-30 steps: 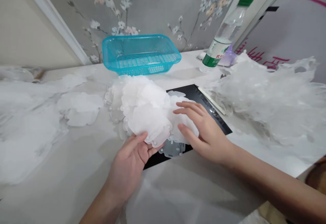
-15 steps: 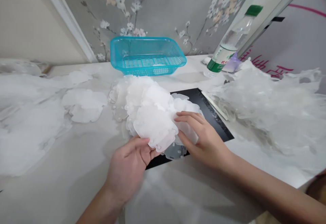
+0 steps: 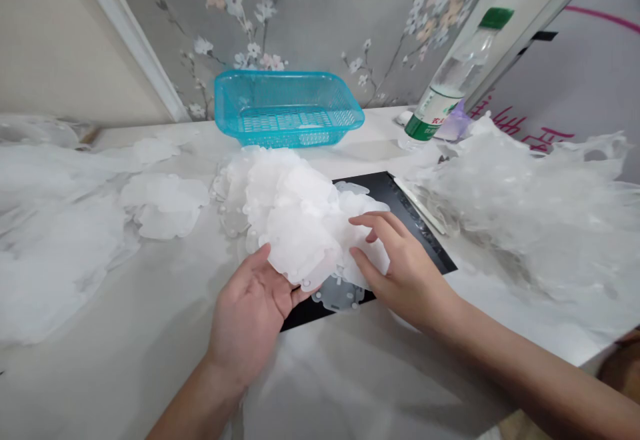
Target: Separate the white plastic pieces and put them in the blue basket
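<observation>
A heap of thin, translucent white plastic sheets (image 3: 295, 220) with notched edges and small holes lies in front of me, partly over a black mat (image 3: 410, 220). My left hand (image 3: 260, 307) is palm up at the near left of the heap. Its thumb stands apart beside the front sheet, and its other fingers are partly hidden beneath the sheet's edge. Fingers spread, my right hand (image 3: 395, 267) hovers at the heap's right side with nothing between thumb and forefinger. A clearer, greyish sheet (image 3: 340, 295) rests flat on the mat between the hands.
Behind the heap stands a blue plastic basket (image 3: 290, 137). A green-capped bottle (image 3: 440, 103) leans in view at the back right. To the right is a large pile of clear plastic (image 3: 545, 213); a thin white strip (image 3: 417, 205) borders the mat. More white sheets (image 3: 60, 247) spread at left.
My left thumb has lifted off the front sheet, and that sheet now lies back against the heap. My right hand's fingers have spread wider.
</observation>
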The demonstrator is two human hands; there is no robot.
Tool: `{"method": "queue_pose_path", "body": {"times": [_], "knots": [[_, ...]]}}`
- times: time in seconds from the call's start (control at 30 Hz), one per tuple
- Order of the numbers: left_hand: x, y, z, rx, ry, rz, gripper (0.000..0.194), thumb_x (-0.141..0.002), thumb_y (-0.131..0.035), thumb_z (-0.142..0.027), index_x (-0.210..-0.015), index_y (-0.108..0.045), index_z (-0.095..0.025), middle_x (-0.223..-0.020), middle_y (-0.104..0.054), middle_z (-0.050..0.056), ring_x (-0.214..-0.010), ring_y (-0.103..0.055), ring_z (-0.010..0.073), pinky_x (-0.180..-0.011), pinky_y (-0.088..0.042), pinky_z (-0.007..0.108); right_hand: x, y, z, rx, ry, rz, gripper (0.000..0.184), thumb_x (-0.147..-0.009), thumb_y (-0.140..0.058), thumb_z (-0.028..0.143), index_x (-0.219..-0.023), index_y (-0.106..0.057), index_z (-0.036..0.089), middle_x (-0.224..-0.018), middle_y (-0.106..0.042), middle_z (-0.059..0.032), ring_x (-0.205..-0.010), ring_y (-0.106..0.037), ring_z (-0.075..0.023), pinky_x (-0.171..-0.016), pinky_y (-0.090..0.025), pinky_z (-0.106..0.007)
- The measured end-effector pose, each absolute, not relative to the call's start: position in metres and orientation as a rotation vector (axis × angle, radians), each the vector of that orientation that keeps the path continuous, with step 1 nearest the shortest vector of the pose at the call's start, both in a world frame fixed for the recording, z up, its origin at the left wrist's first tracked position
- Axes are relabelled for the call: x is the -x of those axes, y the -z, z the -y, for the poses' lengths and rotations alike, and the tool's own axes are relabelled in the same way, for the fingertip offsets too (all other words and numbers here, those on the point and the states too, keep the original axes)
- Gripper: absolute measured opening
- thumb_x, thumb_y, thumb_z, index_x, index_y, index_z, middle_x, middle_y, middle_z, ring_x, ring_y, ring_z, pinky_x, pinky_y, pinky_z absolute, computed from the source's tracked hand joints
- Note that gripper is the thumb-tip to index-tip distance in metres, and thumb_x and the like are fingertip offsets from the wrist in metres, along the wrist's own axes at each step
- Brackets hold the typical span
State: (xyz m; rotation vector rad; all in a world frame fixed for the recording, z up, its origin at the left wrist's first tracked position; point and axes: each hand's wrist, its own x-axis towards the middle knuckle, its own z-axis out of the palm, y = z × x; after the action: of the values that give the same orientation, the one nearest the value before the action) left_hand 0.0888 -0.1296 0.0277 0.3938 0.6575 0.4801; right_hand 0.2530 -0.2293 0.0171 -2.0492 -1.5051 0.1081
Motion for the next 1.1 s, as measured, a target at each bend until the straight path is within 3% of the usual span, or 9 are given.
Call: {"method": "queue_pose_path", "body": {"times": [0.23, 0.33, 0.47, 0.57, 0.63, 0.77, 0.87, 1.0, 1.1], "knots": [[-0.0888, -0.0262, 0.1303, -0.418, -0.476, -0.614, 0.042, -0.086, -0.05, -0.031, -0.127, -0.054, -0.022, -0.13, -0.057, 0.006, -0.123, -0.049, 0.028, -0.102, -0.043, 0.046, -0.2536, -0.018, 0.2291, 2.098, -0.173, 1.511, 0.019, -0.085, -0.049, 0.023, -0.101, -0.058, 0.018, -0.101, -0.061, -0.0096, -0.077, -0.06, -0.0197, -0.067, -0.05, -0.035], [-0.0923, -0.0258, 0.1309, -0.446, -0.506, -0.694, 0.034, -0.084, -0.055, -0.021, -0.118, -0.06, -0.019, -0.123, -0.062, 0.007, -0.117, -0.055, 0.0254, -0.095, -0.051, 0.038, -0.2514, -0.0194, 0.2296, 2.153, -0.245, 1.486, 0.021, -0.085, -0.049, 0.025, -0.102, -0.058, 0.018, -0.101, -0.06, -0.0085, -0.063, -0.057, -0.0152, -0.059, -0.049, -0.032], [-0.0974, -0.0264, 0.1281, -0.4, -0.615, -0.944, 0.021, -0.08, -0.056, -0.003, -0.095, -0.067, -0.014, -0.099, -0.07, 0.005, -0.088, -0.067, 0.015, -0.077, -0.057, 0.022, -0.2504, -0.0215, 0.2298, 2.185, -0.309, 1.468, 0.021, -0.085, -0.049, 0.027, -0.103, -0.057, 0.02, -0.1, -0.059, -0.0069, -0.06, -0.055, -0.0136, -0.054, -0.047, -0.03], [-0.0975, -0.0263, 0.1262, -0.332, -0.666, -1.033, 0.013, -0.08, -0.056, -0.001, -0.081, -0.065, -0.01, -0.078, -0.067, 0.003, -0.064, -0.063, 0.008, -0.057, -0.054, 0.013, -0.2515, -0.0233, 0.2299, 2.168, -0.313, 1.431, 0.021, -0.085, -0.05, 0.029, -0.103, -0.056, 0.02, -0.103, -0.059, -0.0076, -0.06, -0.056, -0.0132, -0.05, -0.045, -0.029], [-0.0967, -0.0263, 0.127, -0.366, -0.682, -1.028, 0.012, -0.08, -0.056, -0.002, -0.079, -0.066, -0.01, -0.074, -0.065, 0.002, -0.058, -0.06, 0.0066, -0.052, -0.052, 0.012, -0.2524, -0.0237, 0.2301, 2.153, -0.297, 1.405, 0.026, -0.084, -0.051, 0.03, -0.107, -0.053, 0.02, -0.109, -0.058, -0.0091, -0.058, -0.055, -0.0122, -0.048, -0.045, -0.028], [-0.0964, -0.0276, 0.1307, -0.448, -0.669, -1.034, 0.012, -0.078, -0.06, -0.003, -0.079, -0.068, -0.012, -0.077, -0.067, 0.001, -0.063, -0.062, 0.0079, -0.055, -0.054, 0.013, -0.2541, -0.0214, 0.2302, 2.2, -0.281, 1.39, 0.041, -0.083, -0.052, 0.032, -0.122, -0.047, 0.02, -0.116, -0.056, -0.0111, -0.05, -0.053, -0.0097, -0.045, -0.044, -0.029], [-0.0969, -0.029, 0.1318, -0.423, -0.577, -1.01, 0.013, -0.077, -0.06, -0.003, -0.077, -0.069, -0.013, -0.081, -0.07, 0.003, -0.07, -0.066, 0.0108, -0.059, -0.055, 0.015, -0.2561, -0.0186, 0.2297, 2.228, -0.235, 1.389, 0.041, -0.082, -0.053, 0.031, -0.122, -0.049, 0.02, -0.11, -0.058, -0.0097, -0.048, -0.05, -0.0089, -0.047, -0.045, -0.029], [-0.0951, -0.0286, 0.1325, -0.468, -0.488, -0.907, 0.013, -0.077, -0.062, -0.006, -0.085, -0.07, -0.012, -0.09, -0.072, 0.005, -0.081, -0.068, 0.0152, -0.068, -0.057, 0.017, -0.2592, -0.0183, 0.2292, 2.195, -0.167, 1.324, 0.018, -0.083, -0.054, 0.03, -0.095, -0.062, 0.02, -0.09, -0.058, -0.0044, -0.045, -0.044, -0.0072, -0.047, -0.042, -0.027], [-0.0923, -0.0278, 0.1334, -0.518, -0.463, -0.899, 0.028, -0.076, -0.065, -0.007, -0.102, -0.068, -0.015, -0.099, -0.072, 0.005, -0.085, -0.068, 0.0167, -0.071, -0.057, 0.018, -0.2599, -0.0218, 0.2299, 2.094, -0.11, 1.274, 0.011, -0.083, -0.057, 0.03, -0.079, -0.061, 0.02, -0.082, -0.057, -0.0016, -0.046, -0.043, -0.0065, -0.049, -0.041, -0.026]]}}
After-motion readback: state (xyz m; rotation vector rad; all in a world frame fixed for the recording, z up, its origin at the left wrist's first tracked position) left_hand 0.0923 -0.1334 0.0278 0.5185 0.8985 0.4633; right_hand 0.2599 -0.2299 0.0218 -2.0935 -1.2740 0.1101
